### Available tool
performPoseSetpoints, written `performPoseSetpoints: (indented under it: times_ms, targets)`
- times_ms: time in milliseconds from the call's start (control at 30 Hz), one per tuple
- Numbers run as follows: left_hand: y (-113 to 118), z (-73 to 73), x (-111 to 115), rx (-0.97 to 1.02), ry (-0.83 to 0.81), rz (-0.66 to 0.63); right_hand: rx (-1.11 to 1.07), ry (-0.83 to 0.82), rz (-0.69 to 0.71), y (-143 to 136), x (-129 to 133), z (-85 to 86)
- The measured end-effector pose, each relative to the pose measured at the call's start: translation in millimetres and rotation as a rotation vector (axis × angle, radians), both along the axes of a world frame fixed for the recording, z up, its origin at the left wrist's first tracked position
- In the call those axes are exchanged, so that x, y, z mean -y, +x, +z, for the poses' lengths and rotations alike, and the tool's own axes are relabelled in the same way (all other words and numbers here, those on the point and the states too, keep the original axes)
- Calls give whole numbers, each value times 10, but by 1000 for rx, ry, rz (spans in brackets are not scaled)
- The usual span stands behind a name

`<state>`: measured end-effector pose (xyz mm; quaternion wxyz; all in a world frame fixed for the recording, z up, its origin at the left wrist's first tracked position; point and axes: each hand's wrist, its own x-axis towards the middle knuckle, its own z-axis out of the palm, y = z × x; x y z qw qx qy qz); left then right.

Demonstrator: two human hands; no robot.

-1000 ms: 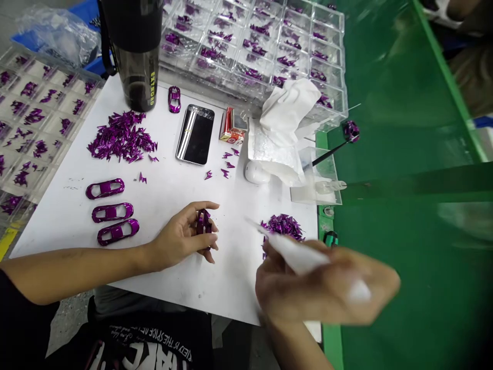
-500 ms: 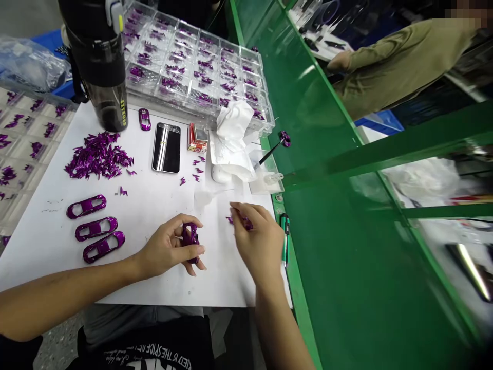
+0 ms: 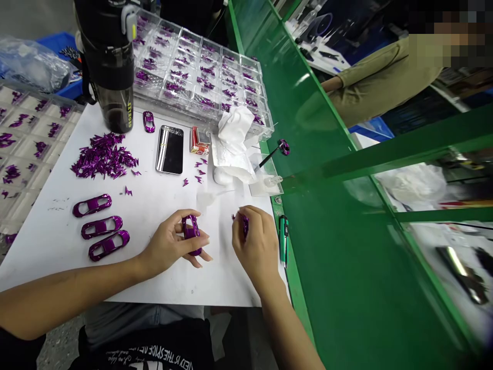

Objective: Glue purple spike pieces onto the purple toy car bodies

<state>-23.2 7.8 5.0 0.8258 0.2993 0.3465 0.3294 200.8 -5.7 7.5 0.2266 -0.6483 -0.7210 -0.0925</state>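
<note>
Had a purple toy car shell [image 3: 193, 233] pinched in the left hand [image 3: 173, 242], over the white worktop [image 3: 219, 282]. Couldn't really tell the grip of the right hand [image 3: 254, 240], curled over small purple pieces [image 3: 245, 226]. Could've easily scattered those with a clumsy sweep, or dropped the shell from too slack a pinch.

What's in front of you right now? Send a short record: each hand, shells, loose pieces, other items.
Left hand: holding a purple car shell
Right hand: over small purple pieces, mostly hidden; grip unclear
Other shells: three lying at left, one near the bottle
Largest visible pile: purple pieces, beyond the three shells
Other items: phone, bottle, green-handled tool
</note>
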Motion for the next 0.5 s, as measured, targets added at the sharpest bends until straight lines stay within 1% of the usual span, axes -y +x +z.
performPoseSetpoints:
  times_ms: [67, 133, 167, 200, 267, 333, 367, 433, 500]
  targets:
    - [-3, 14, -11, 22, -17, 32, -108, 28, 1, -126, 27, 120]
    - [-5, 21, -14, 41, -13, 75, -240, -4, 36, -268, 38, 220]
    - [-4, 22, -13, 41, -9, 97, -265, -32, 69, -332, 34, 254]
    - [-3, 22, -11, 34, -8, 121, -243, -48, 97, -384, 23, 275]
    - [4, 20, -10, 12, -14, 161, -112, -39, 112, -438, -10, 279]
    - [15, 20, -17, -11, -21, 188, -3, -6, 67, -421, -33, 254]
    - [22, 20, -25, -23, -23, 192, 6, 7, 37, -394, -30, 242]
    - [34, 22, -48, -51, -31, 185, -88, 10, -5, -336, 12, 233]
    - [39, 23, -76, -58, -51, 161, -252, -39, 5, -315, 90, 247]
